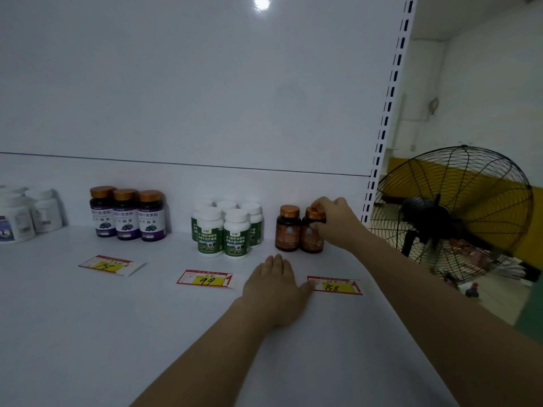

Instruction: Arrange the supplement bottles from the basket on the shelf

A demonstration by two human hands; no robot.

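Right hand [333, 220] has its fingers wrapped around the top of a brown bottle [312, 235] with a copper cap, standing upright on the white shelf [88, 333], touching a matching bottle [288, 229] on its left. Left hand [274, 284] lies flat and relaxed on the shelf in front of that pair, holding nothing, thumb touching the 158 price tag [335, 285].

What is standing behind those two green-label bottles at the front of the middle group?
Three more white-capped bottles stand behind the front green-label bottles. Only their caps and slivers of green label show; the front pair covers the rest.
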